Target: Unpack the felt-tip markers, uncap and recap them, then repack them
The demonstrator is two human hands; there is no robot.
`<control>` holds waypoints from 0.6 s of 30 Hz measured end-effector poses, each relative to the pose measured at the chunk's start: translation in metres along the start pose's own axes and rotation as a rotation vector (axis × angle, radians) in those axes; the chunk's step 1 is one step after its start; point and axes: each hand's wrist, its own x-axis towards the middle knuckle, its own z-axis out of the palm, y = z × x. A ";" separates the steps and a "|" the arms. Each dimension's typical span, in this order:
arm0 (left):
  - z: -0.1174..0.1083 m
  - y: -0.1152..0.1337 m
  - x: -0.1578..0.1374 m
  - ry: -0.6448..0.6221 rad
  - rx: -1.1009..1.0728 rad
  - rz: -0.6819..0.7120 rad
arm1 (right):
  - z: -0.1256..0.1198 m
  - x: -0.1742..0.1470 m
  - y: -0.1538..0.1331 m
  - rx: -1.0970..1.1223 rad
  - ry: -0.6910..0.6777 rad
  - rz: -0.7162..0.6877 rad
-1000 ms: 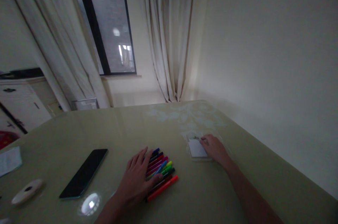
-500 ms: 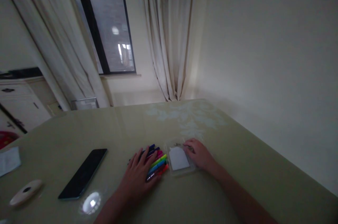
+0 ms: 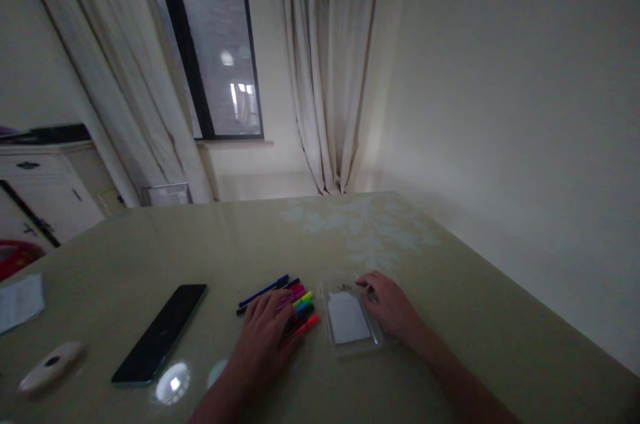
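Bright felt-tip pens [image 3: 303, 300] lie in a loose bunch on the table, in blue, magenta, yellow-green and red. My left hand [image 3: 267, 324] lies over them with its fingers curled round several pens and its thumb along the near side. A dark blue pen [image 3: 264, 291] sticks out past the fingertips. To the right is a clear plastic case [image 3: 345, 349] with a white card [image 3: 347, 319] inside and dark lettering near its top. My right hand [image 3: 390, 304] is at the case's right edge, thumb and forefinger bent against it. The exact finger contact is hard to see.
A black phone [image 3: 160, 334] lies on the green table [image 3: 240, 237] to the left. Farther left are a pale oval object [image 3: 50, 368] with a dark spot and a white paper [image 3: 21, 303]. A wall [image 3: 525, 131] borders the table's right side.
The left hand's fingers have drawn in over the pens, and the dark blue pen now shows apart from the rest. My right hand and the case have shifted slightly right and nearer.
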 end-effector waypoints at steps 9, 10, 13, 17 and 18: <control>0.004 -0.001 0.000 0.101 0.148 0.084 | -0.002 -0.005 -0.006 -0.018 -0.021 0.022; 0.003 0.000 0.001 0.114 0.133 0.065 | -0.002 -0.005 -0.006 -0.019 -0.023 0.022; -0.003 0.004 0.003 0.162 -0.025 -0.053 | -0.002 -0.005 -0.008 -0.011 0.006 0.016; -0.009 0.020 0.003 0.117 -0.450 -0.277 | -0.005 -0.009 -0.027 0.105 0.146 -0.008; -0.008 0.025 0.003 0.099 -0.520 -0.307 | -0.005 -0.011 -0.036 0.184 0.146 -0.012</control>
